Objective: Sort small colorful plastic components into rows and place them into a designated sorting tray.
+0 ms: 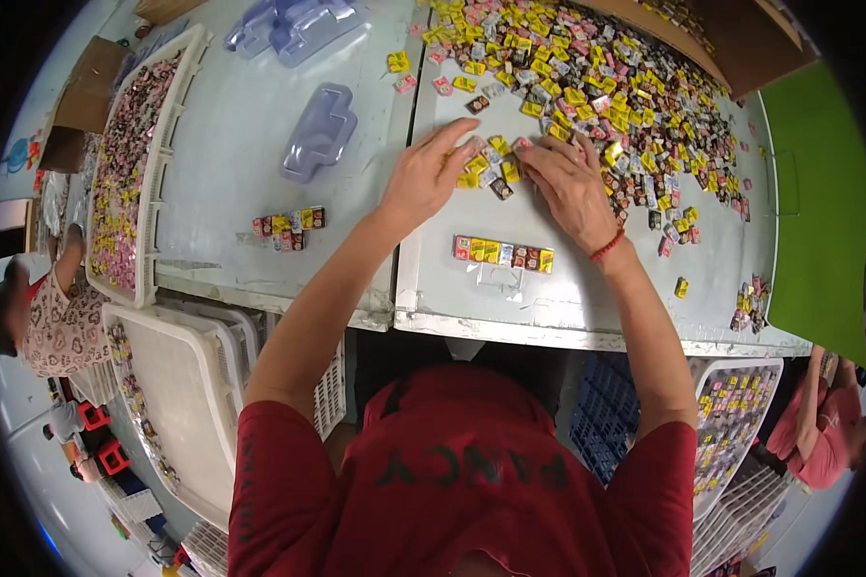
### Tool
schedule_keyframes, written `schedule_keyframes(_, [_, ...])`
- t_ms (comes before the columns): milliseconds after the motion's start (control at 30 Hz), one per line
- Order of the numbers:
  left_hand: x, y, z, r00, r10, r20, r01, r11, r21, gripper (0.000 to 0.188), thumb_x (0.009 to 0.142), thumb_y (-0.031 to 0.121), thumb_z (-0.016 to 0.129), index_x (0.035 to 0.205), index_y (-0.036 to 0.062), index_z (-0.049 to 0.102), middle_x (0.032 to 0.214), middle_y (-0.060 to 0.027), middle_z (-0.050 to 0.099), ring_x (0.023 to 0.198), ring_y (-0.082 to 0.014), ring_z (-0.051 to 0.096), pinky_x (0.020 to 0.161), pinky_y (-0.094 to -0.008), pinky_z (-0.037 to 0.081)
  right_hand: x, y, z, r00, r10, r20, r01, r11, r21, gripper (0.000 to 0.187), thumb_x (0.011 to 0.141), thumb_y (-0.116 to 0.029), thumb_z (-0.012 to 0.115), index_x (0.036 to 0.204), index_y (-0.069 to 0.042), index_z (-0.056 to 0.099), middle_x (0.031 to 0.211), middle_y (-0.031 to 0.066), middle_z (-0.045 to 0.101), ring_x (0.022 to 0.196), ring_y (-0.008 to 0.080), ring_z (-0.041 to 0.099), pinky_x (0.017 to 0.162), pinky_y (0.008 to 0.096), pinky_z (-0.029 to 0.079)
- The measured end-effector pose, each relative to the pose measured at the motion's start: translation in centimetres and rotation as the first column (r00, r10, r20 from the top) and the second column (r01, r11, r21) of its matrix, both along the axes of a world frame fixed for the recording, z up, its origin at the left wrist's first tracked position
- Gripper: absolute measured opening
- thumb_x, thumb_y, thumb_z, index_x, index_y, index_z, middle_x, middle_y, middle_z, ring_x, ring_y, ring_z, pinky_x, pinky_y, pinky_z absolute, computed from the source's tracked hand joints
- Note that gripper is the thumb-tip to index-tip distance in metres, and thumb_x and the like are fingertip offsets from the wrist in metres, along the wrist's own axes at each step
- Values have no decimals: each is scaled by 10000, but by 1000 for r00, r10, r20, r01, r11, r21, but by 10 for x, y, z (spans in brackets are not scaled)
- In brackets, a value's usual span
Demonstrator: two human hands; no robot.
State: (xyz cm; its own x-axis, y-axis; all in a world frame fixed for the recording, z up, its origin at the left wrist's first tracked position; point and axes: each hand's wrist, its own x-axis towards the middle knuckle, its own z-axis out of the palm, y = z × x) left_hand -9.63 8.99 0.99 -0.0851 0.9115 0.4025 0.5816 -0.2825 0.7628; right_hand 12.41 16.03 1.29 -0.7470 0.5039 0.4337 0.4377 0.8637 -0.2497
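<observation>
Small box-shaped pieces in yellow, pink, brown and white lie between my hands, including a cluster of yellow pieces [476, 165]. My left hand [423, 173] is on the left of this cluster, its fingers stretched and apart, with the fingertips beside a pale piece. On the right, my right hand [570, 188] has its fingers spread over the pile's edge, one fingertip at a small pink piece [522, 143]. Nearer to me lies a clear plastic tray [500, 279], with a row of the pieces [503, 254] along its far side.
A large heap of pieces [587, 77] spreads over the far right of the table. Purple-tinted plastic trays [319, 133] and a small group of pieces [291, 225] are on the left. A white crate [168, 125] of pieces stands beyond. Co-workers [53, 308] are at both sides.
</observation>
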Motion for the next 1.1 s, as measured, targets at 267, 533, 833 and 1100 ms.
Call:
schedule_keyframes(267, [-13, -35, -11, 971, -8, -241, 32, 995, 97, 318, 801, 70, 696, 1102, 22, 606, 1061, -116, 612, 963, -313, 585, 828, -379, 495, 27, -4, -8, 974, -219, -49, 221, 974, 45, 238, 845, -67, 637, 1081, -90, 660, 1189, 85, 603, 1158, 287, 524, 1024, 461, 354])
schedule_keyframes(533, [-15, -43, -5, 973, -18, -232, 9, 999, -40, 379, 764, 84, 729, 1116, 21, 603, 1093, -119, 605, 1021, -312, 568, 868, -394, 486, -20, -48, 11, 985, -161, -53, 157, 985, -72, 287, 745, -114, 740, 1022, -84, 671, 967, 58, 668, 953, 245, 583, 880, 410, 410])
schedule_keyframes(833, [-15, -51, 9, 968, -138, -210, 90, 971, -220, 386, 754, 95, 733, 1114, 28, 611, 1088, -139, 618, 1026, -322, 575, 876, -391, 465, -25, -49, 4, 966, -251, 53, 255, 964, -74, 311, 755, -133, 722, 1050, -61, 654, 973, 90, 667, 945, 259, 594, 905, 411, 388])
schedule_keyframes(1100, [-10, -42, 3, 922, -148, -357, 97, 983, -157, 287, 732, 147, 745, 983, 66, 633, 1029, -62, 614, 962, -262, 575, 850, -368, 487, -12, -47, 8, 974, -204, 95, 217, 965, -150, 339, 763, -208, 739, 1062, -74, 653, 956, 88, 667, 936, 255, 592, 919, 413, 373])
